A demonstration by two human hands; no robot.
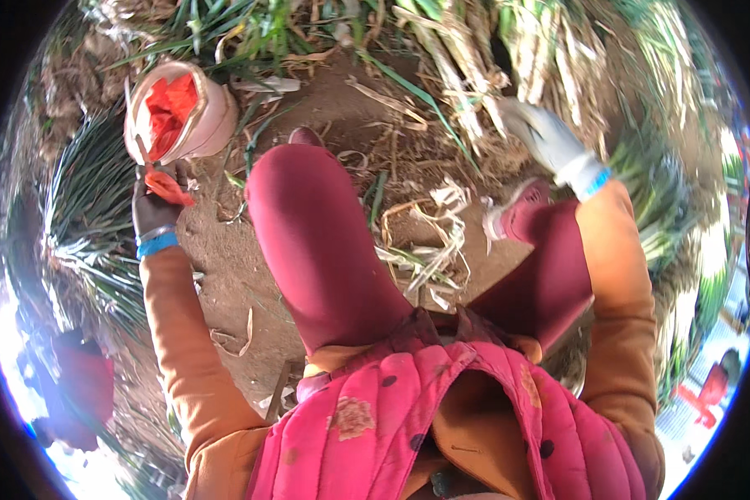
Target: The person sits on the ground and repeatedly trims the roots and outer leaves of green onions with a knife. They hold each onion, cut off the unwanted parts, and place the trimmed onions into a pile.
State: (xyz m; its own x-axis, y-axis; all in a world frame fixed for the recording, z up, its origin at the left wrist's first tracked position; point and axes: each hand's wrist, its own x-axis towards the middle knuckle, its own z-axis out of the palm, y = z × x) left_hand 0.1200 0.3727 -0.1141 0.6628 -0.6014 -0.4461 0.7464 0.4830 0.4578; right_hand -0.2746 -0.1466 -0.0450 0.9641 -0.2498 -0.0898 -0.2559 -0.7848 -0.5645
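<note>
In a dark glove, my left hand (pixel 157 203) is closed on a piece of orange-red plastic film (pixel 167 187). A narrow, stick-like thing (pixel 141 149) points up from that hand across the rim of a whitish bucket (pixel 220 122). More crumpled red film (pixel 172 106) fills the bucket. My right hand (pixel 545 139), in a pale glove, reaches to the root ends of some long green onions (pixel 469 94). Blur hides its fingertips, so I cannot tell whether they grip a stalk.
Dry peeled leaves (pixel 437 234) litter the dirt floor (pixel 225 300) between my legs. Green onions with dark leaves (pixel 90 169) lie at the left. More pale stalks (pixel 550 62) are heaped ahead, and others (pixel 656 194) at the right. A person in red (pixel 712 384) appears at the far right.
</note>
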